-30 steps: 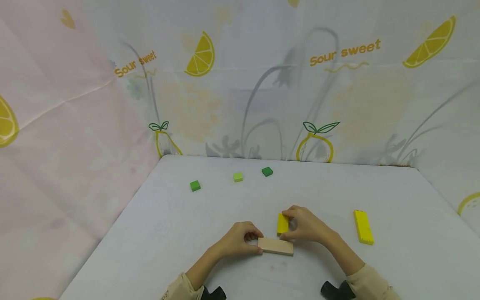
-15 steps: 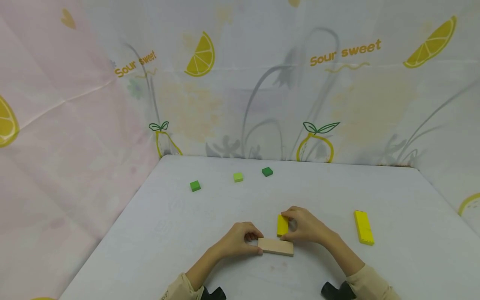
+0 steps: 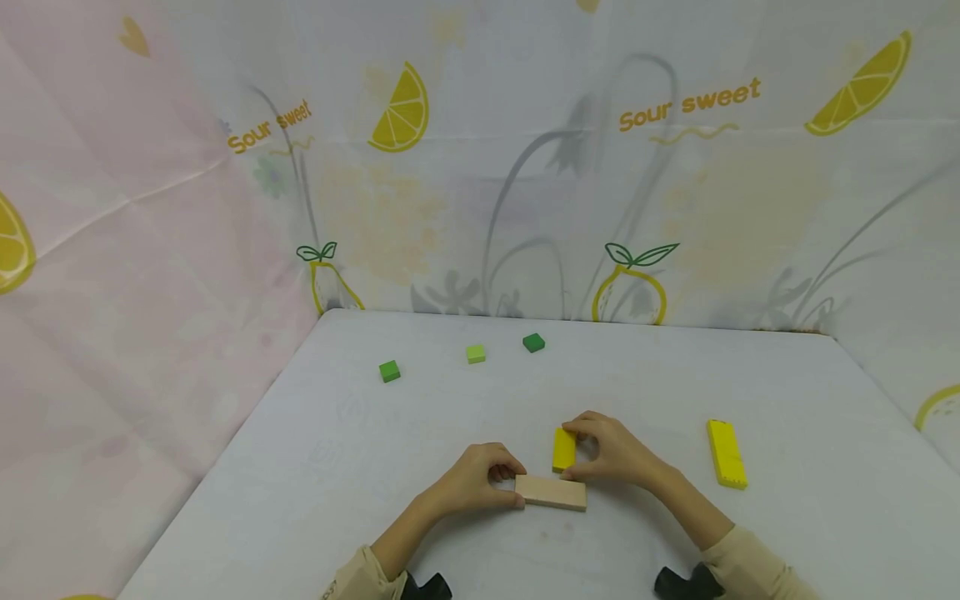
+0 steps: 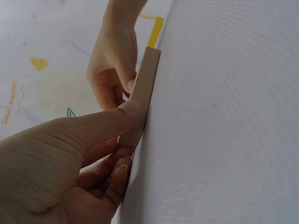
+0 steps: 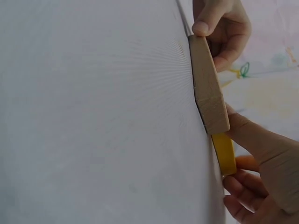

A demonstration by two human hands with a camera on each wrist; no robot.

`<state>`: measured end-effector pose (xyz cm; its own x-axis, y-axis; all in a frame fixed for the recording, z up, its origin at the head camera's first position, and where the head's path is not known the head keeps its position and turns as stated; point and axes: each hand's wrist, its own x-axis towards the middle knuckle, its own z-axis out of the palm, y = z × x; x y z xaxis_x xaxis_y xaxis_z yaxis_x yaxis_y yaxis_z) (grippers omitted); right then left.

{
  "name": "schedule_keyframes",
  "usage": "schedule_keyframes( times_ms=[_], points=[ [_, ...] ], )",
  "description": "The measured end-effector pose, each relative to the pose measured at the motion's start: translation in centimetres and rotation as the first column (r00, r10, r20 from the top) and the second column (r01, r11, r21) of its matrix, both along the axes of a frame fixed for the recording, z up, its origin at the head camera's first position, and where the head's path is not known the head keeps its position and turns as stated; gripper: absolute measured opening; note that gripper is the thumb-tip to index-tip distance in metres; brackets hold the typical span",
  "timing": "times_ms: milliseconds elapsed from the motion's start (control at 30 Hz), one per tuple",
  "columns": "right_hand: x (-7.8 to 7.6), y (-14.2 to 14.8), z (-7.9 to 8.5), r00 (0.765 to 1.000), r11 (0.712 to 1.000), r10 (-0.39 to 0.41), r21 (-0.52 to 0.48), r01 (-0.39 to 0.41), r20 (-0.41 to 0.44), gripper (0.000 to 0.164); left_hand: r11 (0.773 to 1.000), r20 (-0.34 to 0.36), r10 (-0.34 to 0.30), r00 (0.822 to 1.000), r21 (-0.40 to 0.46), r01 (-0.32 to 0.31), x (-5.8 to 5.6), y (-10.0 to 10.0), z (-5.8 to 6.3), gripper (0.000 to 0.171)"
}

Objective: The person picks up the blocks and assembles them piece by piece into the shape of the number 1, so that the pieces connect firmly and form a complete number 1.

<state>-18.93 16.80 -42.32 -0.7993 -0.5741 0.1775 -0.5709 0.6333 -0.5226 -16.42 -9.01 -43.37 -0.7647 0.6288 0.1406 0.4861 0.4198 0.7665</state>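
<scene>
A plain wooden block (image 3: 551, 492) lies flat on the white table, its long side running left to right. My left hand (image 3: 477, 478) pinches its left end between thumb and fingers. Just behind the block's right part is a small yellow block (image 3: 564, 450), set at a right angle to it. My right hand (image 3: 613, 448) holds this yellow block, fingers at its far end and thumb at the near end by the wooden block. In the right wrist view the yellow block (image 5: 224, 153) shows partly behind the wooden block (image 5: 206, 86).
A longer yellow block (image 3: 727, 454) lies to the right of my right hand. Toward the back of the table are a green block (image 3: 389, 372), a light green block (image 3: 476, 354) and a dark green block (image 3: 533, 342). A lemon-print cloth (image 3: 450, 208) hangs behind the table.
Both hands and the blocks stay practically where they were. Only the right sleeve and the black wrist mount have shifted slightly to the right.
</scene>
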Motion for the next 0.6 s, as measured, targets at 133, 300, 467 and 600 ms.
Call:
schedule_keyframes(
  times_ms=[133, 300, 467, 600],
  points=[
    [0.03, 0.11, -0.35, 1.000, 1.000, -0.001, -0.014, 0.001, -0.007, 0.063, 1.000, 0.002, 0.002, 1.000, -0.002, -0.002, 0.02, -0.01, 0.00, 0.030],
    [0.11, 0.15, -0.52, 1.000, 0.999, 0.010, -0.046, -0.010, -0.007, 0.063, 1.000, 0.005, 0.000, 1.000, -0.002, 0.000, 0.01, 0.00, -0.01, 0.030],
    [0.19, -0.01, -0.46, 1.000, 1.000, 0.001, -0.031, -0.001, -0.011, 0.064, 1.000, 0.006, -0.005, 1.000, 0.005, 0.005, 0.00, 0.03, -0.03, 0.030],
    [0.32, -0.22, -0.24, 1.000, 1.000, 0.002, -0.018, -0.002, -0.007, 0.064, 1.000, 0.004, -0.006, 1.000, 0.005, 0.006, 0.01, 0.01, 0.02, 0.030]
  ],
)
